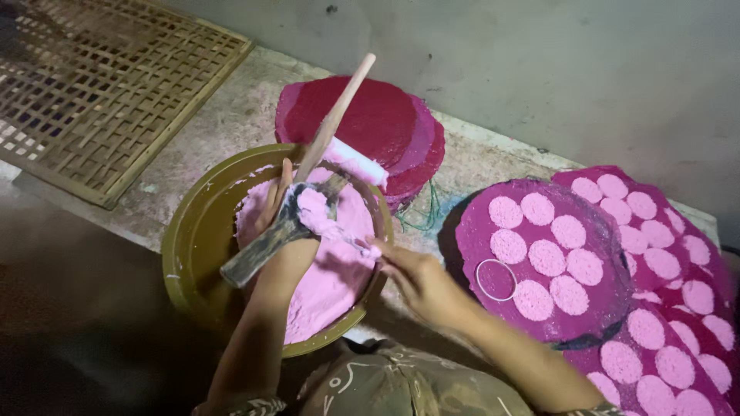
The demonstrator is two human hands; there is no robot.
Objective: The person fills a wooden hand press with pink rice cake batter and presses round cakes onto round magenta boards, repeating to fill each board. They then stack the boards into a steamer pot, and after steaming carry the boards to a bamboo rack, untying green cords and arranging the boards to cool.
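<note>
An olive-brown basin point(189, 231) holds pink powdery paste point(331, 277). My left hand point(276, 202) reaches into the basin and grips a scoop-like tool with a dark handle point(258, 254), its head loaded with pink paste. My right hand point(412, 277) is at the basin's right rim, pinching a small thin tool whose tip touches the paste on the scoop. A wooden stick point(335, 115) leans out of the basin toward the wall.
A round magenta tray point(478, 231) at the right carries several pink discs and a white ring mould point(496, 279). More such trays overlap at far right. A stack of bare red trays point(385, 127) sits behind the basin. A woven bamboo rack point(100, 92) lies at upper left.
</note>
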